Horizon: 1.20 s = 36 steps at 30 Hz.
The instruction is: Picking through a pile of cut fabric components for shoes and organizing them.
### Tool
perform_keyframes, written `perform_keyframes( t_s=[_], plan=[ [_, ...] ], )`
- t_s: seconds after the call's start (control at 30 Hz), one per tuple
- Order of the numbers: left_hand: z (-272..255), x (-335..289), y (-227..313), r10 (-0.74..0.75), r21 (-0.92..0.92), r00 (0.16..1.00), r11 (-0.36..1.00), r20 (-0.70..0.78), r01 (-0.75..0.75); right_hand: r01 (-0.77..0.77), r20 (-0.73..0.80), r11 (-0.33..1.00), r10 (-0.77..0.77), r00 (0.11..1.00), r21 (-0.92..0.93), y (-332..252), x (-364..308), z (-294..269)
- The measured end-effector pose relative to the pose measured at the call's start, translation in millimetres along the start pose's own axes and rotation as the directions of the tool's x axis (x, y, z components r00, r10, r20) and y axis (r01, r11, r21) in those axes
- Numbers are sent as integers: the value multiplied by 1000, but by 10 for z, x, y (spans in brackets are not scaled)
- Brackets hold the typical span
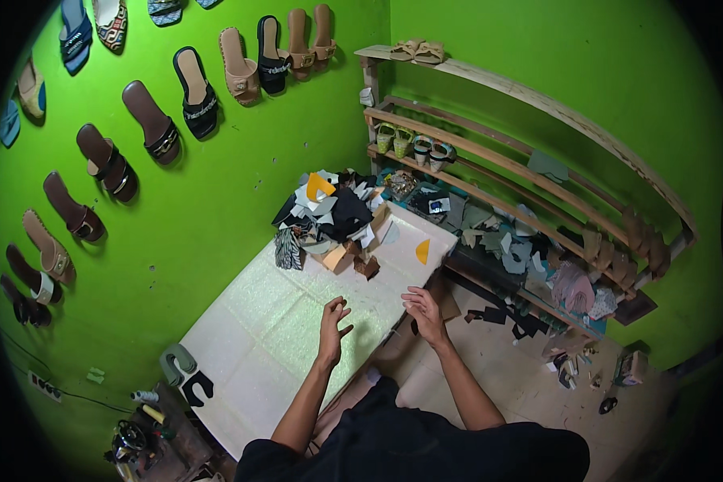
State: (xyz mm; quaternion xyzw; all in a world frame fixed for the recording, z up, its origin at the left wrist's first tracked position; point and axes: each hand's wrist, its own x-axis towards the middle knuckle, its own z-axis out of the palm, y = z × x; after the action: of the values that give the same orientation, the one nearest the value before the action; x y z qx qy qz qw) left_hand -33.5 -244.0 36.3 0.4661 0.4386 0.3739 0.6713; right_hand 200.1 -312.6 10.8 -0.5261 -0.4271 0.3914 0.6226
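Observation:
My left hand [331,331] hovers over the pale, shiny-covered table [253,313], its fingers bent and the thumb held apart, with nothing in it. Across from it, my right hand [426,315] is raised near the table's right edge, fingers spread and likewise holding nothing. Beyond both hands lies a heap of material scraps [349,210] in black, white, grey and tan. A brown scrap [367,267] sits at the heap's near side. To its right, a yellow-orange cut piece [422,251] rests flat on the cover.
Grey-green [177,363] and black curved pieces [198,389] lie at the table's left corner, beside a sewing machine [130,436]. Slide sandals [151,120] hang along the green wall. A wooden rack [490,173] holds shoes, with scraps [514,249] below. Offcuts and a box [631,367] are on the floor.

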Motion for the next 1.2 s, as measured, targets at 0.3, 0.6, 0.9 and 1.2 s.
perform_keyframes(
  t_s=[0.3,0.6,0.9,1.2],
  plan=[
    [23,1087,394,38,-22,998,999,-40,-39,-1,70,993,9,998,-120,-44,1300,81],
    [40,1706,564,13,-53,989,998,-145,-21,-53,178,990,76,981,-131,24,2250,149],
    [150,2341,588,-76,-126,946,991,-315,38,-65,321,982,119,940,-175,474,3228,125],
    [319,2956,398,-109,-159,870,987,-481,36,125,476,920,72,877,-371,782,3959,274]
  ],
)
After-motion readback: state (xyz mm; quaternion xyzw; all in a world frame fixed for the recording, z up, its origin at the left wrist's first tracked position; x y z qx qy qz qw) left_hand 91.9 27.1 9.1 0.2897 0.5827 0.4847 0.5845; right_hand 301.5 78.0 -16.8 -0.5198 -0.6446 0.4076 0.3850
